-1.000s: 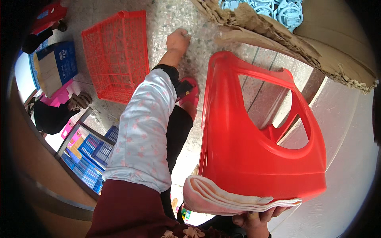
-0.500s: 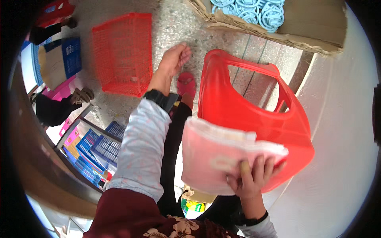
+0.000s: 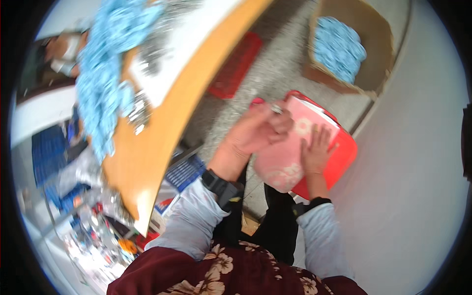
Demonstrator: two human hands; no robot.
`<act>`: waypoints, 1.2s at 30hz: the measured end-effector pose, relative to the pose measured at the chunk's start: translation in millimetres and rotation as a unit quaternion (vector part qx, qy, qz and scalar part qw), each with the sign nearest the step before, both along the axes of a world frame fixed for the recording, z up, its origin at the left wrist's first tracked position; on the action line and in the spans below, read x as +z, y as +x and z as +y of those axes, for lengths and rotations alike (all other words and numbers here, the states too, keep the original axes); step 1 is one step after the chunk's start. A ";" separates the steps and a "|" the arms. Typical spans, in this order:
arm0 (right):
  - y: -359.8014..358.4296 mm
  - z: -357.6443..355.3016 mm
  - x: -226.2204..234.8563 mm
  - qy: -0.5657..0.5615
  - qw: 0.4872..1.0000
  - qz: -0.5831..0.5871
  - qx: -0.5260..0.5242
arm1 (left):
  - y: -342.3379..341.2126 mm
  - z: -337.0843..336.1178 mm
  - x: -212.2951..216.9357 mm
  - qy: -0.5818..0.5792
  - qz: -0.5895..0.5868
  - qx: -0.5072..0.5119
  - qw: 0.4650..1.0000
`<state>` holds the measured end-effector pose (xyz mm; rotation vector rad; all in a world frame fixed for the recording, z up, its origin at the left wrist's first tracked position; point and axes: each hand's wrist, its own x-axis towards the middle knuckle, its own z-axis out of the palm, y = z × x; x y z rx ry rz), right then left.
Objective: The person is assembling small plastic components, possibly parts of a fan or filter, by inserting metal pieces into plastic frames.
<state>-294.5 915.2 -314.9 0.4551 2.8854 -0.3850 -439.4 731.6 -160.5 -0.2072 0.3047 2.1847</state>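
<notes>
Item: pink folded cloth (image 3: 287,152), soft, light, limp, lying on red moulded plastic stool (image 3: 339,152) at 2 o'clock of frame | left hand (image 3: 255,132) closed on its top edge | right hand (image 3: 315,155) flat, fingers spread | grip: bunched edge, both hands.

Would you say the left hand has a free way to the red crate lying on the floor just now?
Probably yes: the left hand rests on the pink cloth, with bare floor up to the red crate; it looks a stretch.
</notes>
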 end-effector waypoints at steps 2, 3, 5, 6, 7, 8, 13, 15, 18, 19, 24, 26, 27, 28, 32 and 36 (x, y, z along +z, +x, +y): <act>-0.5 7.0 19.1 -0.017 0.998 -0.065 0.009 | 16.3 -26.3 52.9 -0.072 0.070 -0.007 0.995; -4.4 12.4 26.6 -0.009 0.995 -0.094 0.016 | 20.0 -38.5 78.5 -0.121 0.106 -0.018 0.987; -6.6 14.1 40.7 -0.001 0.987 -0.156 0.028 | 29.6 -68.8 119.5 -0.272 0.161 -0.017 0.949; -9.0 13.7 47.4 -0.003 0.983 -0.184 0.026 | 31.6 -93.4 143.8 -0.371 0.182 -0.011 0.910; -10.6 14.5 58.1 -0.002 0.976 -0.216 0.018 | 34.9 -116.0 162.6 -0.463 0.198 -0.009 0.864; -16.9 14.1 68.0 -0.004 0.968 -0.250 0.015 | 37.4 -134.7 170.8 -0.546 0.213 0.028 0.810; -28.7 13.7 87.4 -0.027 0.957 -0.289 -0.002 | 10.7 -219.9 164.5 -0.814 0.246 0.094 0.518; -19.8 13.7 84.9 -0.026 0.962 -0.271 -0.008 | -8.8 -239.5 159.7 -0.859 0.261 0.085 0.432; 4.3 8.4 78.1 -0.039 0.974 -0.223 -0.012 | -25.6 -262.7 146.6 -0.875 0.284 0.095 0.379; 13.9 6.4 77.7 -0.044 0.978 -0.202 -0.014 | -30.4 -265.8 144.9 -0.873 0.296 0.097 0.375; 59.9 1.4 80.0 -0.112 0.988 -0.101 -0.038 | -33.0 -258.4 146.4 -0.881 0.292 0.148 0.342; 79.3 12.1 79.5 -0.166 0.981 -0.035 -0.089 | -23.9 -240.6 135.9 -0.839 0.313 0.193 0.400; 96.2 22.5 64.3 -0.148 0.984 0.002 -0.095 | -11.1 -223.1 139.5 -0.819 0.301 0.131 0.470; 102.3 23.4 62.9 -0.120 0.984 -0.003 -0.131 | 5.7 -204.4 139.3 -0.793 0.287 0.066 0.533; 125.3 23.6 58.8 -0.109 0.955 -0.001 -0.276 | 85.3 -133.8 60.3 -0.630 0.359 -0.135 0.676; 141.4 34.0 56.1 -0.136 0.923 -0.035 -0.358 | 129.4 -109.5 -110.0 -0.625 0.306 -0.217 0.685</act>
